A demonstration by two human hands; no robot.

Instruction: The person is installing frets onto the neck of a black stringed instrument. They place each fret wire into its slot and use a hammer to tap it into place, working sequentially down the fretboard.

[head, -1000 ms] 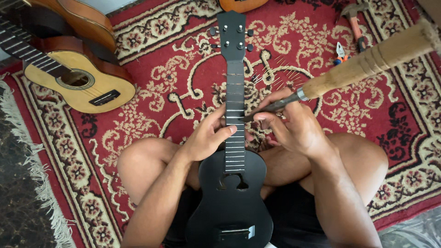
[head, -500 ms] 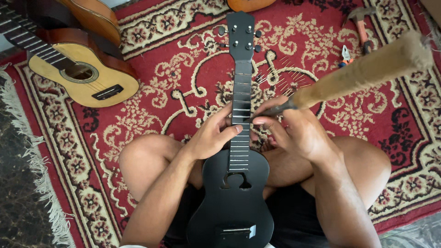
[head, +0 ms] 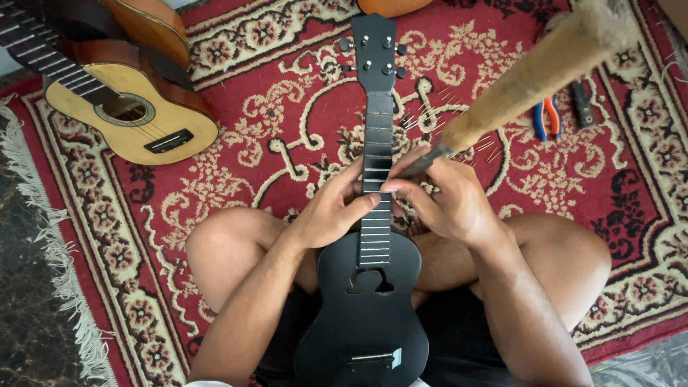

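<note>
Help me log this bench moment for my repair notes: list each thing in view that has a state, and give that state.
black ukulele: lying face up across the lap, no strings visible
left hand: gripping the neck, thumb on the fretboard
right hand: closed on the tool
long tan-handled tool: held tilted, tip at the fretboard
yellow ukulele: flat on the rug, strung
orange-handled pliers: lying on the rug, untouched

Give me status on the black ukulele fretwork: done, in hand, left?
Done: metal frets sit along the lower neck of the black ukulele. In hand: the left hand steadies the neck while the right hand holds a wooden-handled tool at the mid-neck. Left: the upper neck looks bare, no strings fitted, and thin metal pieces lie on the rug.
</note>
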